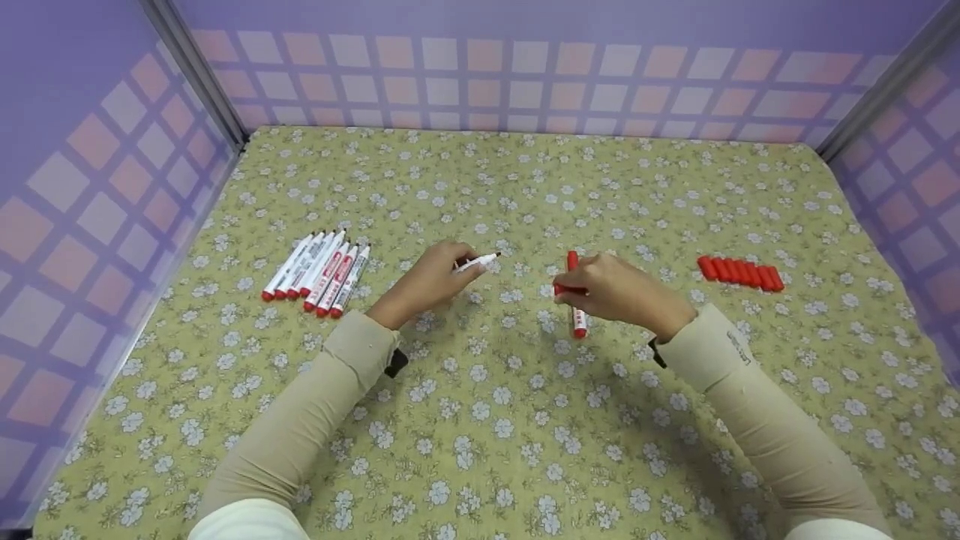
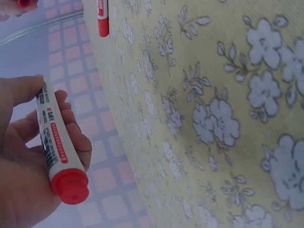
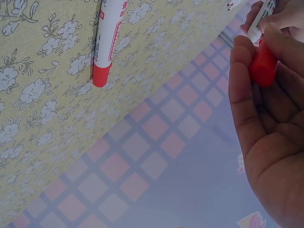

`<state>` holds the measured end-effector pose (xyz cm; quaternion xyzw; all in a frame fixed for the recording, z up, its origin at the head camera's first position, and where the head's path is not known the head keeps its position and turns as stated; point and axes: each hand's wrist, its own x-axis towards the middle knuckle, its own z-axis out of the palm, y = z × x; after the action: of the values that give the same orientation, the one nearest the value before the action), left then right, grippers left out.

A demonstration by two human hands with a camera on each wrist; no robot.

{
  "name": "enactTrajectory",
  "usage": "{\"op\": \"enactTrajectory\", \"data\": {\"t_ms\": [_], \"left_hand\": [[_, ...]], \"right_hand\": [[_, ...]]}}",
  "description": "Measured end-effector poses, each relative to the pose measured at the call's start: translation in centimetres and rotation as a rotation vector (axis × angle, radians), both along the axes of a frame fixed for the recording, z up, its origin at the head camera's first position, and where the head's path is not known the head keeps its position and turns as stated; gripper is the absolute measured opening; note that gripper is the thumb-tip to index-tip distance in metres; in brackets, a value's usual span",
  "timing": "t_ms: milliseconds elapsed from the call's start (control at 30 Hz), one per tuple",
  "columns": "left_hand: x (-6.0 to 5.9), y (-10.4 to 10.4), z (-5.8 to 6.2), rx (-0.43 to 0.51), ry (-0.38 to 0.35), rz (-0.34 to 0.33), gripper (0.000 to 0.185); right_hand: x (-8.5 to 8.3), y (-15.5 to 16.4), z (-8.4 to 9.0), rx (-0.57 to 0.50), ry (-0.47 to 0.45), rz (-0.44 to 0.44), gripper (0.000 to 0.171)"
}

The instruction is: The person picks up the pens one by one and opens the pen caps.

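Observation:
My left hand (image 1: 440, 271) grips an uncapped white marker (image 2: 53, 128), its dark tip pointing right in the head view and its red end toward the left wrist camera. In my right hand (image 1: 611, 289), a red marker cap (image 3: 264, 64) is pinched between thumb and fingers. A gap separates the cap from the marker tip. Below the right hand lies a capped marker (image 1: 579, 322) with a red cap, partly hidden by that hand; its red end and printed barrel show in the right wrist view.
Several uncapped white markers (image 1: 315, 274) with red ends lie in a bunch on the left. On the right is a row of several red caps (image 1: 741, 273). A floral cloth (image 1: 480, 435) covers the table, with purple checkered panels (image 1: 480, 67) around it.

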<state>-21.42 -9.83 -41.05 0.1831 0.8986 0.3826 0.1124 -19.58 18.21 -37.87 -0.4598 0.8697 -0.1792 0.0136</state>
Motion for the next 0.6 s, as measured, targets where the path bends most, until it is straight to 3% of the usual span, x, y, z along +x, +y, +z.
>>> {"op": "enactTrajectory", "data": {"t_ms": [167, 400, 600], "left_hand": [[-0.3, -1.2, -0.4, 0.040, -0.013, 0.083, 0.029], [-0.8, -2.6, -0.6, 0.052, -0.039, 0.132, 0.031], [-1.0, -4.1, -0.8, 0.059, -0.107, 0.186, 0.036]], "right_hand": [[0.0, 0.1, -0.1, 0.002, -0.018, 0.013, 0.015], [-0.1, 0.2, -0.3, 0.008, -0.015, 0.022, 0.015], [-0.1, 0.2, -0.3, 0.023, -0.033, 0.008, 0.014]]}}
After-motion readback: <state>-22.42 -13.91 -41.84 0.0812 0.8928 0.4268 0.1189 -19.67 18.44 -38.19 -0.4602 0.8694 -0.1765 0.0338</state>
